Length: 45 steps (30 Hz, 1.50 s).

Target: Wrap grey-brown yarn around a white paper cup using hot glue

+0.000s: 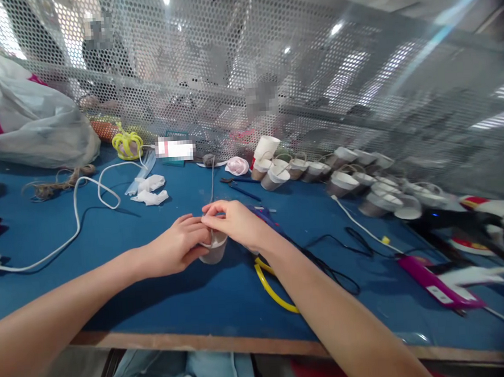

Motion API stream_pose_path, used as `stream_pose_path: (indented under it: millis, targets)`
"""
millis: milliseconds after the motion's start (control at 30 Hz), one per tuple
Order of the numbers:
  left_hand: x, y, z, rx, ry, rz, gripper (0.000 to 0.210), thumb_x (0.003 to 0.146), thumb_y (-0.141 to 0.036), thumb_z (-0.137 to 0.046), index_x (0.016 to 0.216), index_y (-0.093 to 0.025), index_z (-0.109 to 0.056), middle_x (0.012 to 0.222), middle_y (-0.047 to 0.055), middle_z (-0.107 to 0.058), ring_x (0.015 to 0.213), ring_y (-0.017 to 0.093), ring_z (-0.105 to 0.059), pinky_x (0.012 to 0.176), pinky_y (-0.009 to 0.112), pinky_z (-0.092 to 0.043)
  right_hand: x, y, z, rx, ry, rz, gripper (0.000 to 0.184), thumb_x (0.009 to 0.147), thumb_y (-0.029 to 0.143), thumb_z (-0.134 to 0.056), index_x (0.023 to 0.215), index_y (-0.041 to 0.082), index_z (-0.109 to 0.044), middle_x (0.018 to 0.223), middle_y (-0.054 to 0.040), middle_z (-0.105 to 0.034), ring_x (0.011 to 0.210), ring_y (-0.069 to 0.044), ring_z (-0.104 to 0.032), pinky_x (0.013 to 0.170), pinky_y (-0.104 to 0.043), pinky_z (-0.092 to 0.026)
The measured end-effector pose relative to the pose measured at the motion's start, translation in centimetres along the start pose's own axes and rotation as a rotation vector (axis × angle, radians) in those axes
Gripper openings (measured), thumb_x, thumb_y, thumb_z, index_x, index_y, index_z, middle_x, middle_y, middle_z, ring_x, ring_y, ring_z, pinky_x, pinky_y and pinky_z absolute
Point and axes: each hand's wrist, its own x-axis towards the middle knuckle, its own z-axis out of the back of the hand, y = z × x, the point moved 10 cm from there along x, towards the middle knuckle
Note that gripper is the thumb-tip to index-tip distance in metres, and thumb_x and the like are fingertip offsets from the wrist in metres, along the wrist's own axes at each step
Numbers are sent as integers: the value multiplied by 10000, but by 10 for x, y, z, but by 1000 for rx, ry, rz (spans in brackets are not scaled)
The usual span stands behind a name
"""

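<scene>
A small grey-and-white cup (214, 253) stands on the blue table in front of me. My left hand (176, 244) is closed at its left side, with the fingers over the rim. Above the rim, my right hand (233, 222) is closed with thumb and fingertips together at a thin cord (212, 182). That cord runs back from the fingers toward a small ball of twine (208, 160) at the mesh panel. My fingers hide most of the cup's opening and the cord's near end.
Several small cups with cord handles (275, 174) stand at the back right. Pliers (241, 188) lie behind my right hand, a yellow loop (270, 287) beside my right forearm. A purple power strip (439, 282) lies right; a white cable (76, 216) crosses left. A perforated panel (210, 71) closes the back.
</scene>
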Motion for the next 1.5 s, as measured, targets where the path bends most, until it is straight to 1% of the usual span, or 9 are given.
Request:
stream_pose_path:
  millis: [100,167,267,433,567,833,1100,1367,1500]
  targets:
    - [0,1,6,-116,-48,-14,59,805,-173,-434,795,-159,-491,1087,113,-568,1069,224,-480,949,406,-316,-7,-5,15,280,-112,-3,128,702,271,-577,663,149,-570,1047,-90,-604,860,-149,-578,763,-280,-423]
    - [0,13,10,-251,-83,71,106,818,-219,-429,859,-150,-498,1099,122,-564,1055,216,-495,899,359,-371,-14,-9,29,428,-200,10,153,688,307,-603,703,156,-578,985,-72,-627,891,-146,-568,809,-287,-408]
    - [-3,33,8,-432,-78,245,207,830,-300,-413,885,-129,-514,959,92,-599,892,182,-545,796,310,-420,-24,-19,41,553,-280,7,196,662,336,-642,750,168,-593,881,-37,-644,830,-131,-570,824,-293,-405]
    - [-2,37,4,-575,-69,305,251,810,-365,-437,790,-128,-517,735,8,-541,693,112,-484,656,235,-400,-36,-35,43,627,-345,-8,223,656,364,-654,757,178,-586,839,-23,-637,794,-128,-568,823,-303,-411]
    - [-2,39,0,-665,-72,339,232,799,-352,-454,754,-128,-497,686,-13,-493,648,94,-439,607,214,-364,-40,-42,38,646,-336,-25,227,666,372,-648,767,179,-583,859,-30,-643,826,-134,-571,822,-298,-415]
    - [-4,37,-1,-775,-43,331,219,791,-340,-479,781,-122,-496,738,1,-517,686,101,-462,657,230,-364,-40,-50,35,619,-352,-82,245,652,393,-649,745,178,-576,830,-28,-635,786,-134,-572,791,-300,-430]
    - [-2,25,4,-908,-51,264,268,775,-379,-523,738,-117,-481,951,79,-571,859,157,-508,772,291,-390,-39,-51,23,660,-291,-87,255,674,410,-629,757,176,-572,815,-19,-614,767,-120,-576,795,-292,-440]
    - [-2,17,5,-1041,-20,190,137,801,-243,-523,748,-117,-513,1095,104,-557,1080,207,-477,919,344,-350,-39,-44,11,794,-224,-94,206,679,357,-637,757,183,-558,914,-34,-632,846,-127,-578,814,-287,-437]
    - [-4,20,6,-1059,-33,213,161,780,-272,-552,734,-120,-526,969,87,-599,984,204,-520,870,345,-376,-39,-39,3,866,-160,-98,187,698,334,-623,712,180,-517,1009,-46,-628,864,-132,-576,757,-275,-446]
